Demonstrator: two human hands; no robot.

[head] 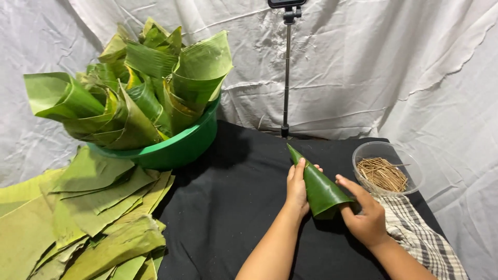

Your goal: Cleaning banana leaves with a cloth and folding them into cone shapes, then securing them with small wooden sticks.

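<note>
Glossy deep green on the leaf cone at centre frame, paler along its folded rim. Plain black cloth covers my counter, flecked with tiny pale specks. Upper left, a bright green basin brims with rolled leaves, green streaked yellow. Lower left, flat leaves run duller, olive and yellow-green. Right side, a clear bowl shows tan-brown sticks. Lower right, a checked cloth, dark lines on off-white. Behind, a white creased sheet and a black stand.
</note>
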